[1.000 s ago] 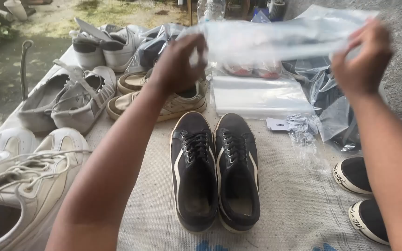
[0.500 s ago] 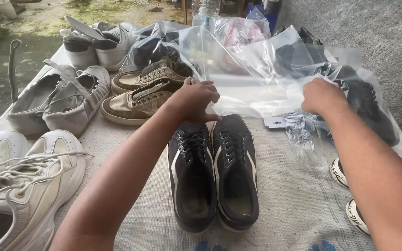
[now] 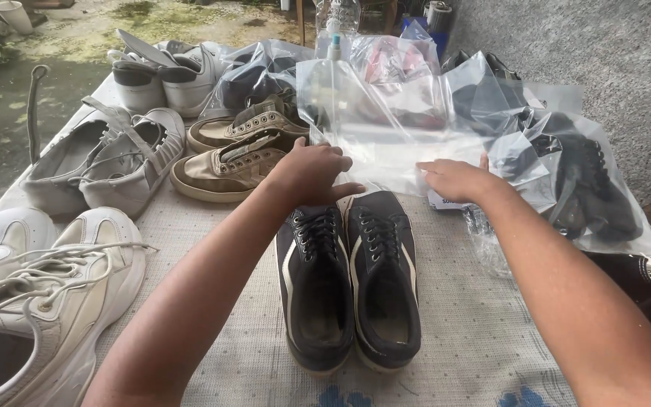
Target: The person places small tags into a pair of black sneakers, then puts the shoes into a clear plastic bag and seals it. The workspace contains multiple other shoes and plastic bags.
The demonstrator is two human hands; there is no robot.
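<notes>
A pair of black lace-up sneakers (image 3: 349, 279) with pale side stripes stands side by side in the middle of the table, toes pointing away from me. Just past the toes a clear plastic bag (image 3: 386, 124) stands up off the cloth. My left hand (image 3: 312, 172) grips the bag's lower left edge, fingers curled over it. My right hand (image 3: 453, 179) holds the lower right edge, flat against the plastic. Both hands sit just beyond the sneakers' toes.
Tan sneakers (image 3: 239, 154) and grey sneakers (image 3: 103, 162) lie at the left, white sneakers (image 3: 47, 286) at the near left, more white ones (image 3: 163, 71) at the back. Bagged dark shoes (image 3: 589, 185) fill the right. The table (image 3: 212, 301) has a woven pale cloth.
Both hands came down from head height with the clear bag and now hold its lower edge on the table just beyond the black sneakers' toes.
</notes>
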